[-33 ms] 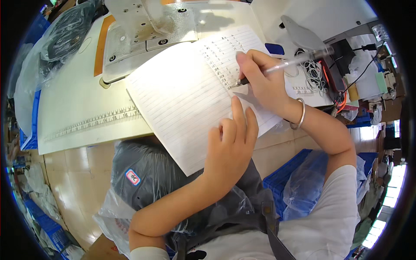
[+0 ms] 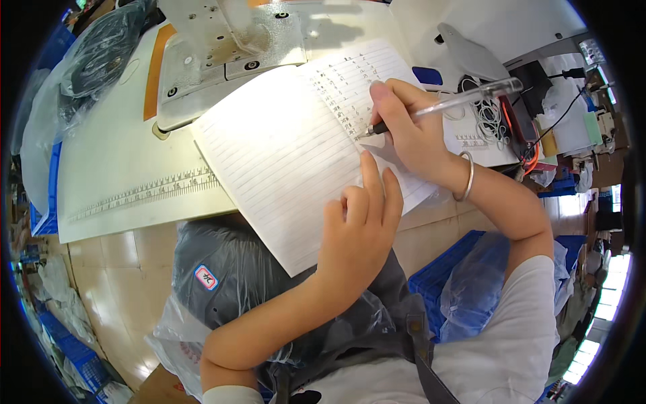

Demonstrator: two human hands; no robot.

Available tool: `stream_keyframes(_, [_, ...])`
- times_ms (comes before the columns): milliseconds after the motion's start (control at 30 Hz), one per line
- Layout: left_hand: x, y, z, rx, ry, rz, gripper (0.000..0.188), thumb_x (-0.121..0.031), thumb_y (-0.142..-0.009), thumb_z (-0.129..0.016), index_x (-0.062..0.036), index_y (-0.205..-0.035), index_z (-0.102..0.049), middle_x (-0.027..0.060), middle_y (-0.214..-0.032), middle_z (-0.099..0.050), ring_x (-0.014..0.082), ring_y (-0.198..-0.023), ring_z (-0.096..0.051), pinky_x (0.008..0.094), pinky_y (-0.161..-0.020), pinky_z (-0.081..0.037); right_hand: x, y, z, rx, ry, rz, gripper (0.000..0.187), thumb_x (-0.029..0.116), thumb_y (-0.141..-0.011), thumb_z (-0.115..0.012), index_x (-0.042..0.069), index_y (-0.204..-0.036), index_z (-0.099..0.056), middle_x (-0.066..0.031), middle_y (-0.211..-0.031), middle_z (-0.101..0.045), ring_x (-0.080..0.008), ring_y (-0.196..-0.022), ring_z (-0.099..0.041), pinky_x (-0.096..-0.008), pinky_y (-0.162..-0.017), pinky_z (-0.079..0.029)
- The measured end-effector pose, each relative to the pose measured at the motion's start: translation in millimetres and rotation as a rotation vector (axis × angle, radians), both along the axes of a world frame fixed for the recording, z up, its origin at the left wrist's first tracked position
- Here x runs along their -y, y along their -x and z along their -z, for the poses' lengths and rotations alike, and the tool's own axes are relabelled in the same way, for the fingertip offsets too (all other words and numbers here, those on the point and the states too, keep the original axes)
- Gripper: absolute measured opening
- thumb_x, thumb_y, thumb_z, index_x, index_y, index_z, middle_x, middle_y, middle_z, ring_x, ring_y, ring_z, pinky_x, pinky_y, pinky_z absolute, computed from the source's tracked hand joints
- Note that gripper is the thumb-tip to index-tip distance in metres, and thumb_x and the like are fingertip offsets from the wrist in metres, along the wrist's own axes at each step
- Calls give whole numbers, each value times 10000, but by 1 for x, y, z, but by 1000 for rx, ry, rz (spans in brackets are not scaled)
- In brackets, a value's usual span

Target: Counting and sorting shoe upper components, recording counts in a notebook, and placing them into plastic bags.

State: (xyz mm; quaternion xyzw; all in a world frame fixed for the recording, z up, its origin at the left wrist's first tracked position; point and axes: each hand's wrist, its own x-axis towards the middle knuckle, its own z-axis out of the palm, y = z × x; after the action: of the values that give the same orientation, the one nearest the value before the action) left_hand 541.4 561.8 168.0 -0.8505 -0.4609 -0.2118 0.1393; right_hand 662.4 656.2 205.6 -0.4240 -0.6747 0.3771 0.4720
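Note:
An open lined notebook [image 2: 269,168] lies at a slant over the front edge of the table, its left page bare and its right page bearing columns of handwriting. My right hand [image 2: 414,131] grips a clear pen [image 2: 464,99] with a dark grip, and the tip meets the right page near the fold, at the lower end of the written column. A bangle circles the right wrist. My left hand [image 2: 360,229] rests on the lower part of the notebook, fingers apart and holding nothing, its fingertips just below the pen tip.
A sewing machine bed [image 2: 208,81] stands behind the notebook on the pale table [image 2: 101,175], which has a printed ruler scale. White cable [image 2: 489,118] lies at the right. A dark plastic-wrapped bundle [image 2: 229,262] sits below the notebook; a blue crate [image 2: 437,269] is at lower right.
The pen has tilted slightly and its tip has shifted a little down and left on the page. My left hand stays almost in place.

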Motion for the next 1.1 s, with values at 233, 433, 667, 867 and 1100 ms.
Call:
stream_keyframes(233, [-5,-2,0,-1,-37,6,322,-89,-715,-525,-37,-1027,-587,222,-1139,-540,152,-604,-370,241,-493,-297,0,-2,7,141,-150,11,344,137,-842,-549,38,-548,-400,25,-454,-391,-23,-437,-291,-228,-375,-243])
stream_keyframes(433, [-9,0,0,24,-33,24,302,-85,-715,-523,-55,-1007,-595,219,-1127,-548,146,-590,-368,239,-479,-289,-1,-1,7,115,-125,17,342,116,-840,-537,43,-546,-377,29,-458,-384,-18,-446,-290,-223,-377,-241])
stream_keyframes(667, [-7,0,-2,-38,-10,-9,251,-161,-766,-483,-81,-993,-556,148,-1107,-572,163,-670,-388,232,-523,-302,-2,-2,10,110,-109,5,340,104,-837,-534,42,-546,-368,36,-461,-369,-14,-452,-283,-218,-378,-236])
stream_keyframes(867, [-9,-1,-3,-9,-6,-6,221,-156,-763,-492,-85,-963,-555,144,-1086,-584,143,-631,-383,222,-504,-295,0,-1,11,63,-119,11,338,91,-835,-532,47,-546,-363,46,-471,-359,-11,-456,-275,-215,-380,-234])
stream_keyframes(1100, [-11,0,-4,6,-15,26,237,-117,-743,-514,-77,-968,-577,184,-1092,-570,136,-592,-392,225,-470,-293,-1,-3,9,74,-83,5,330,84,-841,-525,51,-554,-366,51,-483,-360,-6,-464,-282,-210,-384,-236])
